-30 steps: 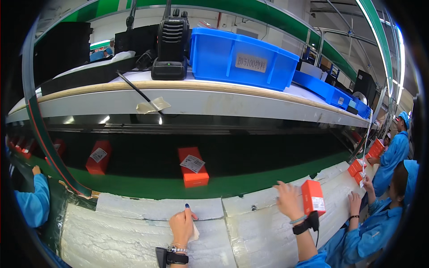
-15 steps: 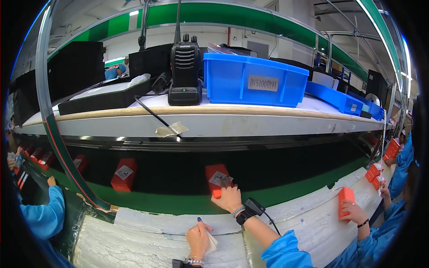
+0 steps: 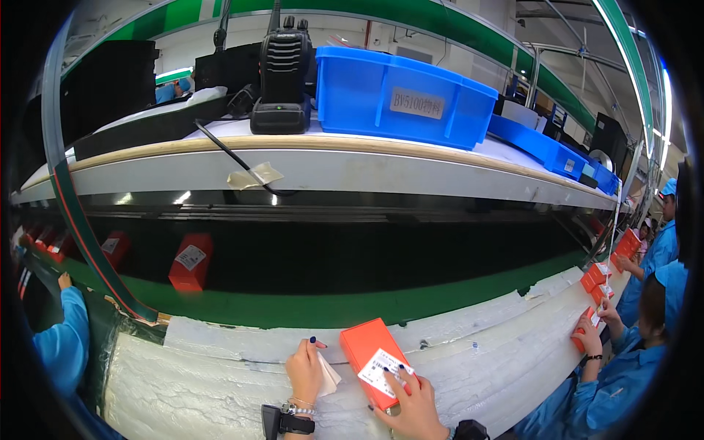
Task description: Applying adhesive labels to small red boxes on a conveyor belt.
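Observation:
A red box [image 3: 364,339] with a white printed label lies tilted on the wrapped near surface, in front of the belt. My right hand [image 3: 412,409] grips its near end, fingertips across the label and thumb at the lower side. Left of the box, my left hand [image 3: 303,370] is closed on a folded white cloth or wipe [image 3: 328,378], its dark-nailed fingers bent. A gap separates the cloth from the box. I cannot make out the cloth's exact material.
Beyond runs a dark green conveyor belt [image 3: 293,308] carrying another red box [image 3: 191,262] and several more at left. Above it, a shelf [image 3: 411,158] holds a blue bin [image 3: 403,95] and a two-way radio [image 3: 284,73]. Co-workers in blue [image 3: 616,374] handle red boxes at right.
My right hand has brought the red box from the belt back onto the near surface. The left hand still holds the cloth. At right, a co-worker's red box has been lowered.

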### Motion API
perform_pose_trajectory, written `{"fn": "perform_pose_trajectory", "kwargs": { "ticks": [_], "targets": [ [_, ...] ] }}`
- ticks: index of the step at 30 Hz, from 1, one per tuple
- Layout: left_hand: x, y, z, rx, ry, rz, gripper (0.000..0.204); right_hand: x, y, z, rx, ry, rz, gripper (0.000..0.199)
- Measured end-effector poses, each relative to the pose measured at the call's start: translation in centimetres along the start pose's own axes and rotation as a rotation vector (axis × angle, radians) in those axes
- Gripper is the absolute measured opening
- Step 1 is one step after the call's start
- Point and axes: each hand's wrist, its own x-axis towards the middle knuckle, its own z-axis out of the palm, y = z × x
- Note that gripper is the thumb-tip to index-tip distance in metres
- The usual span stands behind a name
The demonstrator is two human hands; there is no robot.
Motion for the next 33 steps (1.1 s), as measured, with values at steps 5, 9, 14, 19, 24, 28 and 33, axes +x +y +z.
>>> {"fn": "perform_pose_trajectory", "kwargs": {
  "ticks": [5,9,14,19,24,28,33],
  "targets": [
    [-0.7,-0.3,0.2,-0.363,-0.127,-0.135,0.029,-3.1,1.7,0.1,0.064,0.072,-0.165,0.049],
    [-2.0,2.2,-0.6,-0.559,-0.309,-0.266,0.03,-2.2,2.2,-0.4,0.367,0.23,-0.256,0.031],
    [-2.3,3.6,-0.7,-0.676,-0.361,-0.28,0.026,1.3,3.0,-0.4,0.402,0.151,-0.275,0.041],
    [-2.9,4.5,-0.6,-0.766,-0.311,-0.18,0.013,6.1,0.7,-0.8,0.366,0.315,-0.275,0.051],
    [-3.2,4.9,-0.5,-0.76,-0.35,-0.239,0.007,7.9,-0.5,1.6,0.303,0.402,-0.47,0.048],
    [-2.6,4.2,-0.4,-0.788,-0.324,-0.201,0.011,7.9,-0.9,2.1,0.362,0.335,-0.469,0.046],
    [-2.0,4.1,-1.6,-0.917,-0.433,-0.316,0.015,8.9,-1.1,0.6,0.827,0.072,-0.268,0.044]
  ]
}}
